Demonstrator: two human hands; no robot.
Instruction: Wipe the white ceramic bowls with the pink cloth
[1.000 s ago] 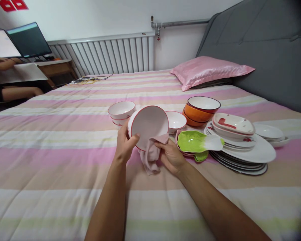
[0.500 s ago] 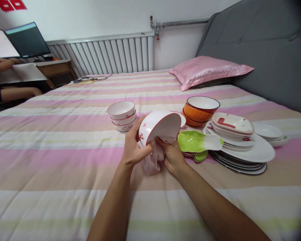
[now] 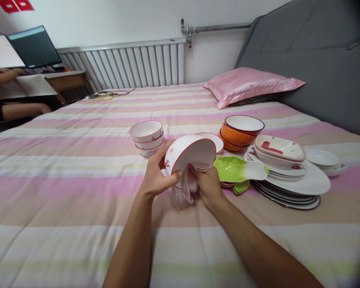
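My left hand (image 3: 156, 175) grips a white bowl (image 3: 180, 150) with a red rim and small red flowers, its thumb over the near edge. The bowl is tipped on its side, its opening turned to the right and toward me. Pinched in my right hand (image 3: 209, 186) is a thin pale pink cloth (image 3: 184, 190), pressed against the rim and inside of the bowl and hanging down below it. Some of the right fingers are hidden by the cloth. Just behind the left hand stand stacked white bowls (image 3: 147, 138) with the same red pattern.
Right of my hands lie a green cabbage-shaped dish (image 3: 232, 169), orange bowls (image 3: 237, 136), a red-rimmed white dish (image 3: 213, 140) and piled plates (image 3: 315, 180). A pink pillow (image 3: 252, 85) rests farther back on the striped bed. Another person's arm (image 3: 6, 76) shows at the far left.
The bowl has turned slightly in my left hand, showing more of its inside. My right hand with the cloth has shifted a little along the rim.
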